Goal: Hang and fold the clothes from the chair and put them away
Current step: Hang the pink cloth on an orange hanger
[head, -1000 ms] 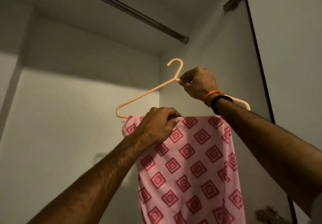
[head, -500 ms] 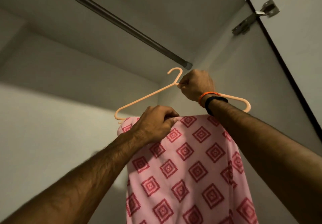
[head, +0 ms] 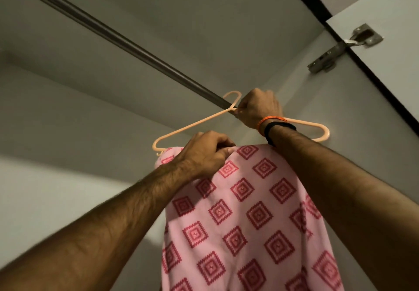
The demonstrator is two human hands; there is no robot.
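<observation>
Looking up into a grey, smooth-walled wardrobe, the view takes in a dark metal rail (head: 127, 41) running from the upper left of the frame toward the centre, and a steel hinge (head: 340, 49) on the open door (head: 385, 5) at upper right. Both arms reach up. The right hand (head: 258, 107) has its grip closed around the neck of a thin peach plastic hanger (head: 195, 125), just below its hook, which sits right against the rail. The left hand (head: 206, 152), lower and left of centre, pinches the top fold of a pink cloth (head: 249, 222) draped over the hanger's bar. Soft and printed with red diamond squares, it hangs down to the bottom edge. Orange and black bands circle the right wrist.
</observation>
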